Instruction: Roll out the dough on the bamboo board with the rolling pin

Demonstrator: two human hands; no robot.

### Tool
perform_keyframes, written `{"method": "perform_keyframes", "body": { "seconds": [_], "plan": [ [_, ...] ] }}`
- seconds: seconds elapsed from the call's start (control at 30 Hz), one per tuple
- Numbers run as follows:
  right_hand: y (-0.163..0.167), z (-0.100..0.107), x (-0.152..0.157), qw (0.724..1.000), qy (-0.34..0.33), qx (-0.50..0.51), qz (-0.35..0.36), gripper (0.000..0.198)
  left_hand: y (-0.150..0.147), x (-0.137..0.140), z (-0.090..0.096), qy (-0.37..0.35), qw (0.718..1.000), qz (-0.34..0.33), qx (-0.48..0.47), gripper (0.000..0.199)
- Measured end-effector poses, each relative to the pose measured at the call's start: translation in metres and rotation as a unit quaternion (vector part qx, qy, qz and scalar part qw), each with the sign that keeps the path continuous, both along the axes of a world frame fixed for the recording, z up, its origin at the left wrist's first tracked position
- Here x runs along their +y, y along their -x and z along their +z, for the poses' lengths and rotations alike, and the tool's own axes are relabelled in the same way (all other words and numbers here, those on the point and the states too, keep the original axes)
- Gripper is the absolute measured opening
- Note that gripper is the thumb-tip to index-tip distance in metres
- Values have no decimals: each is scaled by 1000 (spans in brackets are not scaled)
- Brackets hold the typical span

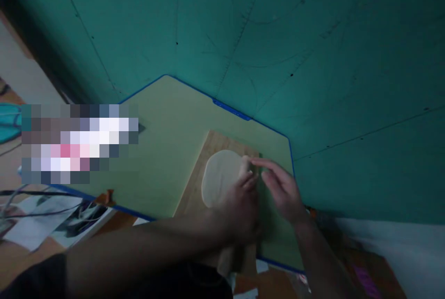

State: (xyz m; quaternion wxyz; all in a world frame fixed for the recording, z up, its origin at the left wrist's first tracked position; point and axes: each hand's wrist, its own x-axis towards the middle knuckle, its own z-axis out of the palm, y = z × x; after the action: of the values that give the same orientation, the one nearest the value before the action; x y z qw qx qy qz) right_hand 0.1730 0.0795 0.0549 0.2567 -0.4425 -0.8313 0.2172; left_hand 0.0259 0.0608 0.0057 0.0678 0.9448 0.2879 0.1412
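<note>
On one board (190, 192): one dough sheet (219, 176); one rolling pin (226, 261), lengthwise, clasped by left hand (241, 211); right hand (282, 191) unclenched, fingertip at its far end.

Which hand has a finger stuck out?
The right hand: one finger points toward the rolling pin, while the left hand is curled around it.

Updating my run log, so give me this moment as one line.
left hand: gripping rolling pin | right hand: at pin's far end | flat dough: on wooden board | board: on blue-edged surface
</note>
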Motion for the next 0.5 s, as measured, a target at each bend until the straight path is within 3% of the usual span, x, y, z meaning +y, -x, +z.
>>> {"method": "perform_keyframes", "body": {
  "seconds": [0.07, 0.17, 0.37, 0.5],
  "plan": [
    [-9, -16, 25, 999, 13, 16, -29, 40, -14, -4, 6, -20, 999, -3, 34, 59],
    [5, -37, 51, 999, 32, -17, 1, 43, -9, -6, 11, -4, 999, -4, 39, 54],
    [82, -36, 71, 981, 10, -169, 91, 45, 66, -30, 14, 85, 994, 22, -65, 54],
    [121, -32, 76, 991, -36, -105, 76, 40, 101, -69, 11, 78, 987, 110, -83, 60]
  ]
}}
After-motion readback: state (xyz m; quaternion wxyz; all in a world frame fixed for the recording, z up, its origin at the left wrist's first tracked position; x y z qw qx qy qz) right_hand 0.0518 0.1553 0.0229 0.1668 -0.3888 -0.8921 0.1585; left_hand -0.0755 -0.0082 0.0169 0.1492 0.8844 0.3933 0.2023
